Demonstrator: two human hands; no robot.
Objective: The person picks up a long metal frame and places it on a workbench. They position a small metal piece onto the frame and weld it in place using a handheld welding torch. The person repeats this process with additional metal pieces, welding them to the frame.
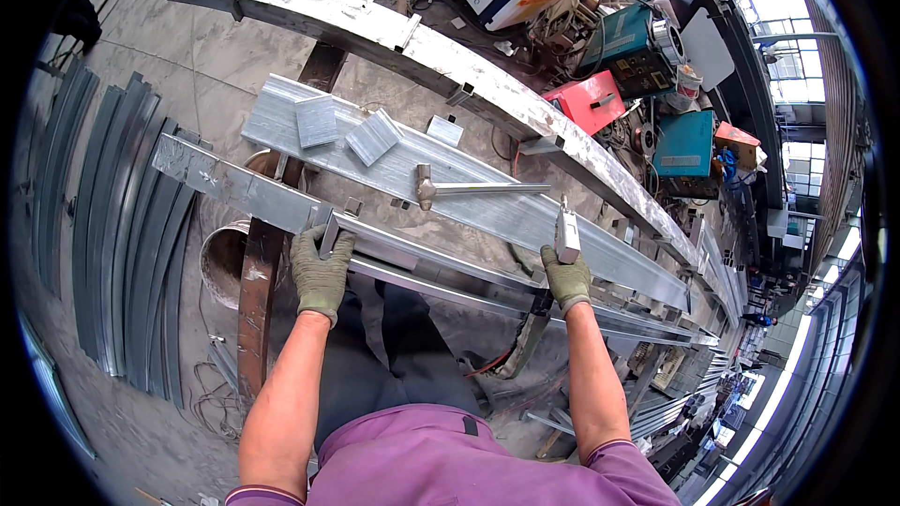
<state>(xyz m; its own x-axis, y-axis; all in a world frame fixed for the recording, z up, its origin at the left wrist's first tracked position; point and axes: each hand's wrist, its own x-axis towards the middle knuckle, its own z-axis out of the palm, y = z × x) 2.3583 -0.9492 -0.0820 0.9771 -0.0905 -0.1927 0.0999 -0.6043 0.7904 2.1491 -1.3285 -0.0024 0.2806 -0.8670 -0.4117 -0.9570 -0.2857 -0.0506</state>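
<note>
My left hand (322,272), in an olive work glove, is closed round a small flat metal plate (329,233) standing on edge at a long steel beam (225,184). My right hand (566,280), gloved alike, grips a small silver block-shaped piece (567,236) with a narrow tip pointing up; its exact kind is unclear. Beyond my hands lies a wide galvanized steel channel (450,164). On it rest a hammer (487,188), its head toward the left, and two loose square metal plates, one a tilted plate (374,137) and the other a left-hand plate (317,121).
A long welded beam (394,47) with small brackets runs across the far side. Steel strips (122,225) lie stacked on the floor at left. A rusty support bar (258,300) and a round bucket (225,262) stand near my left arm. Teal machines (682,143) and a red box (586,100) crowd the far right.
</note>
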